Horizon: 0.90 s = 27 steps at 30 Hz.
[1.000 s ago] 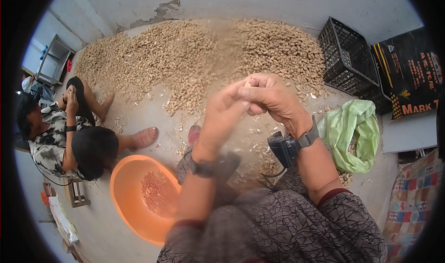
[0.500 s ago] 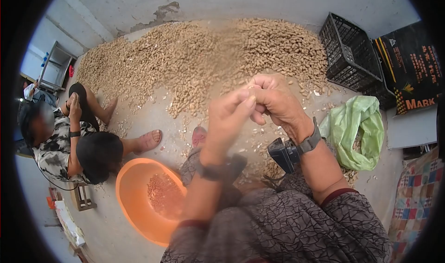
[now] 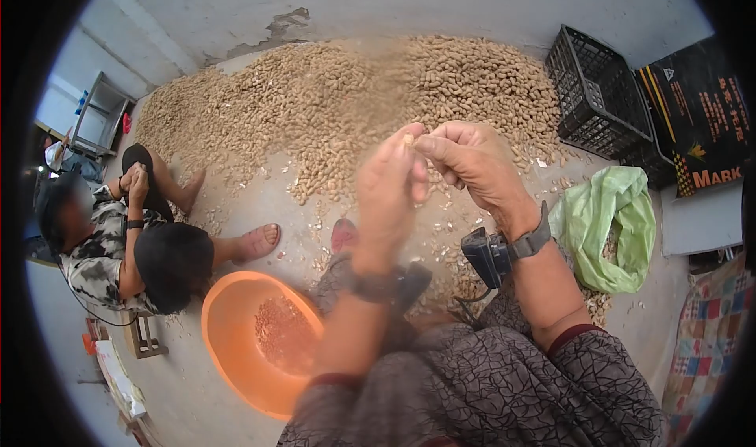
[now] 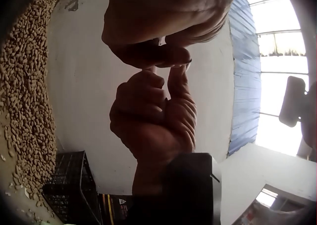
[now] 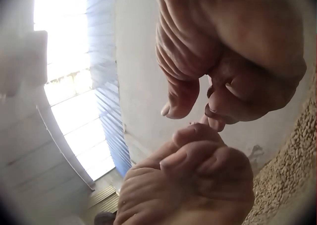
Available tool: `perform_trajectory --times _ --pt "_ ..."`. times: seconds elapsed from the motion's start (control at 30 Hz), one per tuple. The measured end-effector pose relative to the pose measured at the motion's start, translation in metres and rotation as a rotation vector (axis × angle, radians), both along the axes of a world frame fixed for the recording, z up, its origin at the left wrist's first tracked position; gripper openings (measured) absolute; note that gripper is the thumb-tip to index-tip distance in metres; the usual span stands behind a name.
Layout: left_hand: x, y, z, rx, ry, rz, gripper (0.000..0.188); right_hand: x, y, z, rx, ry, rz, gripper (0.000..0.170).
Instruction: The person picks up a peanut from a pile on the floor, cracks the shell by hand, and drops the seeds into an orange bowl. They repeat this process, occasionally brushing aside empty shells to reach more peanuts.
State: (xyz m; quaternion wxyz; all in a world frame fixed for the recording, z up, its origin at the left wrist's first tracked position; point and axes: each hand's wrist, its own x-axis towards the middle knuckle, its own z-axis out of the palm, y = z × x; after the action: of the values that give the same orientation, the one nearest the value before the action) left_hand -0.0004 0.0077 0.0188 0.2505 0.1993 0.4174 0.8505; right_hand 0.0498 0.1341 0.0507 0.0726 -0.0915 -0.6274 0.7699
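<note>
A small pale peanut [image 3: 408, 140] is at the fingertips of both hands in the head view. My left hand [image 3: 386, 191], blurred, pinches it between thumb and forefinger. From the other side my right hand [image 3: 480, 167] has its thumb and forefinger tips on its edge, other fingers curled. In the left wrist view my left hand [image 4: 168, 17] is above my right hand [image 4: 151, 113], fingertips meeting. The right wrist view has my right hand [image 5: 233, 51] over my left hand [image 5: 193, 185]; fingers hide the peanut there.
Unshelled peanuts [image 3: 331, 108] lie heaped along the wall. An orange basin [image 3: 224, 352] holds reddish kernels [image 3: 283, 333]. At right stand a black crate [image 3: 587, 108], a green sack [image 3: 594, 234] and a black printed bag [image 3: 697, 124]. Another person [image 3: 102, 242] sits at left.
My hands have drawn slightly apart at the fingers, and the peanut shows at my left thumb tip. The seated person's hands have lowered slightly. The view has shifted a little.
</note>
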Motion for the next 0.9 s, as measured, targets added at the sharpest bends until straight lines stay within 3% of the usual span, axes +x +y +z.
perform_trajectory --times 0.17,0.23,0.43,0.67,0.9 --pt "0.002 0.004 -0.003 -0.102 0.024 0.115 0.032 0.0 -0.004 0.005 -0.085 0.045 0.041 0.019" --pt "0.003 0.008 -0.004 -0.233 0.206 0.219 0.03 -0.003 -0.003 -0.003 -0.069 0.034 0.022 0.018" --pt "0.01 0.014 -0.006 -0.137 0.155 0.239 0.029 -0.01 -0.003 -0.013 -0.082 0.027 -0.032 0.015" --pt "0.009 0.012 -0.003 -0.011 -0.09 0.163 0.028 -0.01 -0.013 -0.012 -0.003 0.161 -0.122 0.014" --pt "0.002 0.002 0.001 0.129 -0.256 -0.021 0.031 -0.007 -0.023 0.0 -0.039 0.137 -0.096 0.012"
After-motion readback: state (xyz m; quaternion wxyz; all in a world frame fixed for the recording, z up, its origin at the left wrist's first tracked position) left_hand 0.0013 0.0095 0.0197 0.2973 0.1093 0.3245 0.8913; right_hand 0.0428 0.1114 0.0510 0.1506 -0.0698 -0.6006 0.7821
